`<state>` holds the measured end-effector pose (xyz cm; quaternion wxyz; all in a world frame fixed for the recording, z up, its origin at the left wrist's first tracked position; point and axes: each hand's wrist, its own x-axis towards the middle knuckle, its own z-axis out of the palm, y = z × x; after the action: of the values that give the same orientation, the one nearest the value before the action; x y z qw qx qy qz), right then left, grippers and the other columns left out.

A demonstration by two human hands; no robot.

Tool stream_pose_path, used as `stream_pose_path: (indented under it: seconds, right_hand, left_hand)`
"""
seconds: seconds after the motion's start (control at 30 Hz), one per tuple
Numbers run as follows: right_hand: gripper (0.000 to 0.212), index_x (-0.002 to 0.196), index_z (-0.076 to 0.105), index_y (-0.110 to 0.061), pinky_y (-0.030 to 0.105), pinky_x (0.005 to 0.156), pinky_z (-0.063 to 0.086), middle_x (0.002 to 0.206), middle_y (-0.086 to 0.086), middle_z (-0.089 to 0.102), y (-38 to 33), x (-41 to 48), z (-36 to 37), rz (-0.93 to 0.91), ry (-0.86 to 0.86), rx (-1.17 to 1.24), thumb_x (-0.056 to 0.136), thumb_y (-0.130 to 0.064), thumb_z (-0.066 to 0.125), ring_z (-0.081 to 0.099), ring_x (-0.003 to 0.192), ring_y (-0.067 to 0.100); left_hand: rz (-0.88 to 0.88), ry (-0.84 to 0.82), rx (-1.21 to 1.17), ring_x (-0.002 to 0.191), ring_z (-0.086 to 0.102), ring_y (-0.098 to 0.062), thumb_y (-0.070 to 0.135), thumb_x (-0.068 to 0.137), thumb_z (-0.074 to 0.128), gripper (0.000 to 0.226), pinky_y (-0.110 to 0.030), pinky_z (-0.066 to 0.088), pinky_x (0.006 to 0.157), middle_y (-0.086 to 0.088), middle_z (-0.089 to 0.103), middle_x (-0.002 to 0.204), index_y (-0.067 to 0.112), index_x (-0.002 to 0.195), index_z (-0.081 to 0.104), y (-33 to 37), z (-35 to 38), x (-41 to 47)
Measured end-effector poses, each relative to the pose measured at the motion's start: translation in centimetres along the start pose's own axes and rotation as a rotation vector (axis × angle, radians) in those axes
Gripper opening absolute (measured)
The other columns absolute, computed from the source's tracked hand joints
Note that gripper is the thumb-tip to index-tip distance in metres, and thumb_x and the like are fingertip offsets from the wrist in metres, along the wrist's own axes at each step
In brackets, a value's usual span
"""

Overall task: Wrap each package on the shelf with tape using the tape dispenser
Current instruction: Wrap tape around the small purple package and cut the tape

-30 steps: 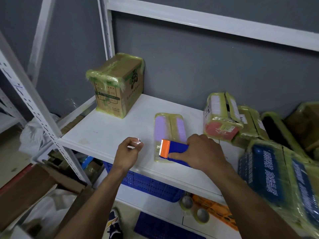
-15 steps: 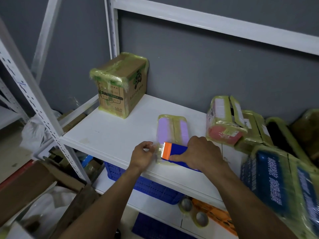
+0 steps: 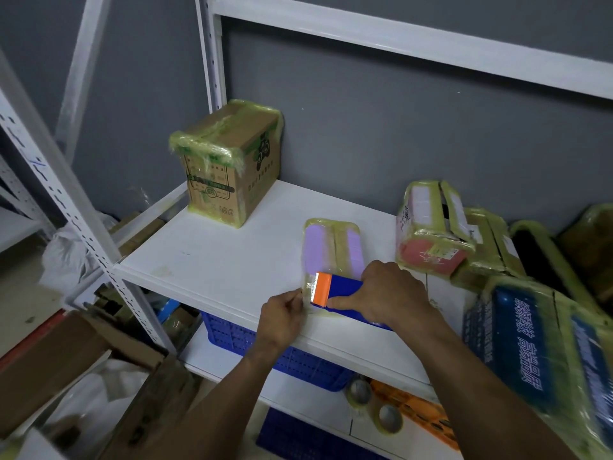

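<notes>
While the right hand (image 3: 391,293) grips the dispenser (image 3: 343,290), fingers curled over its blue body, its orange blade end rests on the near end of the purple package (image 3: 331,247); the left hand (image 3: 282,318) pinches the tape (image 3: 308,288) at the blade's nine o'clock; the package lies flat near the front edge of the shelf (image 3: 225,263); a taped box (image 3: 229,167) stands at its ten o'clock, wrapped parcels (image 3: 434,234) at two o'clock.

purple package (image 3: 331,249) flat on shelf (image 3: 212,260), blue-orange tape dispenser (image 3: 335,289) atop
</notes>
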<state>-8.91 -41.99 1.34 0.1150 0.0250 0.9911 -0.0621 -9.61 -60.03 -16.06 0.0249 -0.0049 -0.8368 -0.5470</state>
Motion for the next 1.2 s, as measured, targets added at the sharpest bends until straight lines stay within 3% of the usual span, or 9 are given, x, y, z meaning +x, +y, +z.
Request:
stream_pose_path:
  seconds: [0.13,0.23,0.33,0.43,0.5,0.6,0.73,0.83,1.2]
  right_hand:
    - [0.080,0.101,0.047,-0.023,0.032,0.072,0.049,0.095,-0.006,0.053,0.4,0.0,0.1,-0.002,0.008,0.016,0.061,-0.089,0.071,0.058,0.086,0.018]
    - [0.081,0.102,0.048,-0.024,0.032,0.073,0.051,0.096,-0.006,0.055,0.6,0.1,0.2,-0.006,0.003,0.035,0.060,-0.089,0.071,0.060,0.088,0.019]
    - [0.082,0.104,0.049,-0.024,0.033,0.075,0.054,0.097,-0.005,0.057,0.9,0.2,0.3,-0.009,0.012,0.027,0.061,-0.090,0.070,0.064,0.092,0.019]
    - [0.082,0.099,0.050,-0.024,0.034,0.074,0.055,0.094,-0.006,0.059,1.2,0.4,0.6,-0.012,0.013,0.030,0.058,-0.091,0.070,0.066,0.090,0.020]
    - [0.081,0.096,0.051,-0.024,0.032,0.070,0.054,0.090,-0.006,0.059,1.6,0.4,0.8,-0.010,0.006,0.056,0.056,-0.091,0.071,0.065,0.085,0.018]
    - [0.079,0.093,0.054,-0.024,0.028,0.064,0.051,0.085,-0.008,0.059,2.6,0.4,1.1,-0.022,-0.008,0.110,0.056,-0.091,0.072,0.064,0.078,0.013]
    - [0.079,0.093,0.059,-0.024,0.026,0.060,0.046,0.083,-0.009,0.060,3.4,0.3,0.9,-0.031,-0.010,0.122,0.054,-0.091,0.072,0.063,0.075,0.011]
    - [0.079,0.094,0.059,-0.024,0.026,0.063,0.048,0.085,-0.009,0.061,3.6,0.2,0.9,-0.029,-0.013,0.119,0.055,-0.091,0.072,0.064,0.076,0.011]
    - [0.066,0.080,0.057,-0.027,0.025,0.060,0.047,0.075,-0.008,0.061,4.2,-0.9,-0.8,-0.085,-0.017,0.129,0.056,-0.085,0.077,0.064,0.071,0.010]
  left_hand:
    - [-0.027,-0.010,-0.037,0.107,0.066,-0.004,0.039,0.102,0.057,0.029,-0.029,0.055,0.093,0.012,0.072,0.119,0.026,0.125,0.070,0.1,-0.9,0.0]
    - [-0.018,0.017,-0.116,0.126,0.055,-0.005,0.023,0.103,0.059,0.043,-0.016,0.046,0.100,0.014,0.056,0.138,0.023,0.145,0.053,0.9,-1.3,-0.1]
    - [0.130,-0.102,-0.115,0.128,0.054,0.000,0.006,0.104,0.051,0.048,-0.008,0.042,0.100,0.012,0.059,0.139,0.027,0.147,0.047,1.2,-0.8,-0.8]
    - [0.122,-0.142,-0.150,0.126,0.053,0.006,0.007,0.106,0.049,0.048,-0.016,0.044,0.107,0.014,0.057,0.140,0.029,0.148,0.044,0.8,-1.1,-0.9]
    - [0.096,-0.166,-0.192,0.122,0.056,0.005,0.008,0.103,0.056,0.057,-0.018,0.048,0.103,0.017,0.055,0.141,0.039,0.148,0.039,0.8,-1.7,-0.7]
    - [0.232,-0.150,-0.080,0.135,0.044,0.006,0.019,0.095,0.070,0.077,-0.014,0.046,0.100,0.033,0.039,0.150,0.049,0.151,0.027,1.3,-2.7,0.1]
    - [0.456,-0.213,0.180,0.153,0.021,-0.005,0.030,0.091,0.076,0.074,-0.033,0.031,0.122,0.018,0.030,0.163,0.031,0.155,0.039,1.5,-3.2,2.2]
    - [0.399,-0.237,0.197,0.150,0.024,0.001,0.037,0.086,0.078,0.071,-0.039,0.039,0.118,0.025,0.034,0.159,0.035,0.150,0.046,1.5,-3.2,2.6]
    - [0.440,-0.196,0.358,0.148,0.019,0.010,0.036,0.085,0.080,0.069,-0.023,0.040,0.112,0.039,0.032,0.152,0.044,0.146,0.049,2.1,-3.6,3.0]
